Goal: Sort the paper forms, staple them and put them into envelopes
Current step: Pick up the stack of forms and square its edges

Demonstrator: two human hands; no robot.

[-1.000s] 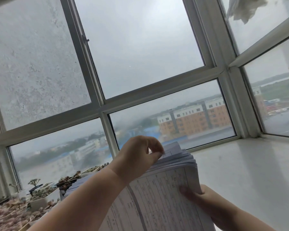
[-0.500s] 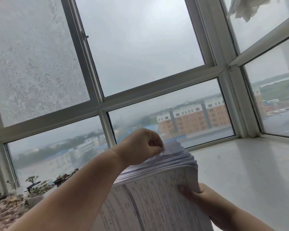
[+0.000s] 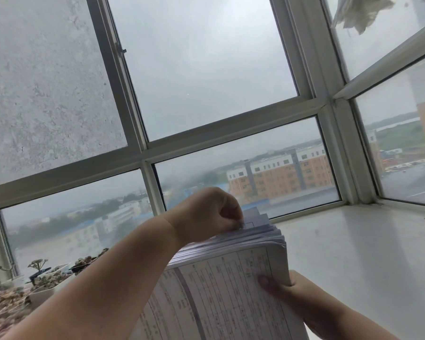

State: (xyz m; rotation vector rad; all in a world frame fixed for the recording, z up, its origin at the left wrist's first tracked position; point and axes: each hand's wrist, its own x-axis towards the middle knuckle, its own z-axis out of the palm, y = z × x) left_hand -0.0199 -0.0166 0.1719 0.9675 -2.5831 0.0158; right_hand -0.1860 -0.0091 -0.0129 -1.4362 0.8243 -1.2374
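Two hands work on one thick stack of paper forms (image 3: 231, 290), which is held up in the air in front of the person, above the window sill, with its printed face turned toward the camera.

Nearest, at the lower right, the right hand (image 3: 302, 303) grips the right edge of the stack: the thumb lies on the printed front sheet and the other fingers go behind the paper, where I cannot see them. This hand carries the weight.

A little farther, the left hand (image 3: 206, 214) comes over from the left and sits on the top edge of the stack. Its fingers are curled, and the fingertips seem to pinch the corner of one or a few sheets near the top right corner. How many sheets are caught is too small to tell.

The long axis of the stack runs from the lower left up to the upper right, and the loose, fanned edges lie directly under the left fingertips. So I judge the left hand is the one that separates the next sheets, pulling them up and away while the right hand keeps the rest together.

Farther left, small potted plants (image 3: 42, 276) stand on the sill (image 3: 366, 253). Beyond is the window frame (image 3: 147, 153). No stapler or envelope is visible.
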